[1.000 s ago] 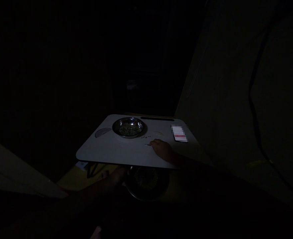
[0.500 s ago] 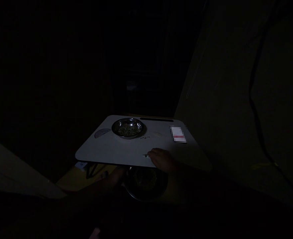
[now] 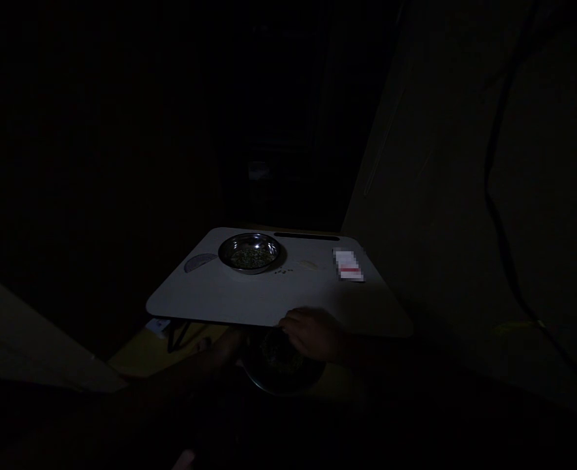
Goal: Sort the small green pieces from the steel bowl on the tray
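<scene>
The scene is very dark. My right hand (image 3: 312,334) is at the front edge of the white folding table (image 3: 210,297), partly over a large metal bowl (image 3: 281,385) below it. Its fingers are pressed together, and a small pale tip shows at them; what it belongs to is hidden. At the left side of that lower bowl is my left hand (image 3: 227,346), close to or touching the rim, its fingers lost in shadow. The lower bowl's contents are too dark to name. A shiny steel bowl (image 3: 249,267) on the table holds many small greenish pieces.
Some small crumbs (image 3: 283,270) and a pale flat piece (image 3: 311,265) lie right of the steel bowl. A blurred-out white and red packet (image 3: 348,265) is on the table's right. A dark cable (image 3: 489,189) hangs along the right wall.
My right hand has moved down toward me, from over the tabletop to the table edge above the lower bowl. The pale greenish piece at its fingertips is now mostly hidden.
</scene>
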The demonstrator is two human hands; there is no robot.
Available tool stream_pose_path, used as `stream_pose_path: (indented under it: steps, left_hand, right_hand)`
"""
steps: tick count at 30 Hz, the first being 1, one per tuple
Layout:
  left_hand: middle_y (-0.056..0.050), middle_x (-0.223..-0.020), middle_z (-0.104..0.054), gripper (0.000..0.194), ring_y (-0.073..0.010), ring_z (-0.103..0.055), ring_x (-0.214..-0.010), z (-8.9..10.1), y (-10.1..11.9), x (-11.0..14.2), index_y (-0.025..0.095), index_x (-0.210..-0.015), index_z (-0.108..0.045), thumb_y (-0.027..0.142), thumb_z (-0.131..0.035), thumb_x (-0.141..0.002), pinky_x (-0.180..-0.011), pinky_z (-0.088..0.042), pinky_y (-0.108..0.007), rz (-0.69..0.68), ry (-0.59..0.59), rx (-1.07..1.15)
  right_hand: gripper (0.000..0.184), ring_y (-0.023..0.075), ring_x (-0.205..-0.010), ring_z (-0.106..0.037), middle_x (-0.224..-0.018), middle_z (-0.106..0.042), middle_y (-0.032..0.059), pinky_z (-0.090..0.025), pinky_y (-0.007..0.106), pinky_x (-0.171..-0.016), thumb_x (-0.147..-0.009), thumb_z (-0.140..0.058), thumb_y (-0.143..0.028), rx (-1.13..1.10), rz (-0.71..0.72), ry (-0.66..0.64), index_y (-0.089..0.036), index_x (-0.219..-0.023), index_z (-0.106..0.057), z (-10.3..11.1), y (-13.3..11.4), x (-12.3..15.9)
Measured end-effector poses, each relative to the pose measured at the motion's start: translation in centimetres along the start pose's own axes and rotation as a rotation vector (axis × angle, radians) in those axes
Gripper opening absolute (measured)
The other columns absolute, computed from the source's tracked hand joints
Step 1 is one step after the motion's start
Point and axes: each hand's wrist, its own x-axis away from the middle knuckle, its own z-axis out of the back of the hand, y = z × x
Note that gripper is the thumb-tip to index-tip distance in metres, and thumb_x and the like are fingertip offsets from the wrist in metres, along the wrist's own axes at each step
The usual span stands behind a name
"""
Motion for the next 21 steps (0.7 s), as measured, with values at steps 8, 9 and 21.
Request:
stream_pose_path:
  steps: [8, 9, 21]
  left_hand:
    - [0.0, -0.049, -0.051, 0.011, -0.0121, -0.047, -0.043, -0.3, -0.4, -0.5, 0.016, -0.068, -0.051, 0.021, -0.045, -0.06, -0.043, -0.034, -0.022, -0.006, -0.03, 0.041]
    - [0.0, -0.05, -0.052, 0.013, -0.0122, -0.048, -0.043, -0.4, -0.2, -0.3, 0.016, -0.069, -0.051, 0.024, -0.045, -0.062, -0.043, -0.034, -0.022, -0.008, -0.037, 0.048]
    - [0.0, -0.046, -0.051, 0.01, -0.0111, -0.047, -0.041, -0.7, 1.6, 1.3, 0.015, -0.061, -0.05, 0.021, -0.043, -0.063, -0.042, -0.034, -0.021, 0.021, -0.023, 0.007]
  right_hand:
    - [0.021, 0.0117, -0.07, -0.047, -0.08, -0.054, 0.0044, -0.034, 0.023, -0.062, -0.078, -0.035, -0.02, -0.05, 0.054, 0.082, -0.015, -0.089, -0.052, 0.1, 0.7, -0.2]
    - [0.021, 0.012, -0.072, -0.047, -0.08, -0.054, 0.0047, -0.034, 0.023, -0.063, -0.078, -0.035, -0.02, -0.046, 0.031, 0.097, -0.015, -0.09, -0.052, 0.0, 1.3, -0.4]
    - [0.025, 0.0145, -0.083, -0.047, -0.089, -0.053, 0.0077, -0.036, 0.023, -0.068, -0.078, -0.031, -0.017, 0.2, -0.233, -0.068, -0.016, -0.093, -0.051, -1.4, 7.4, -1.4]
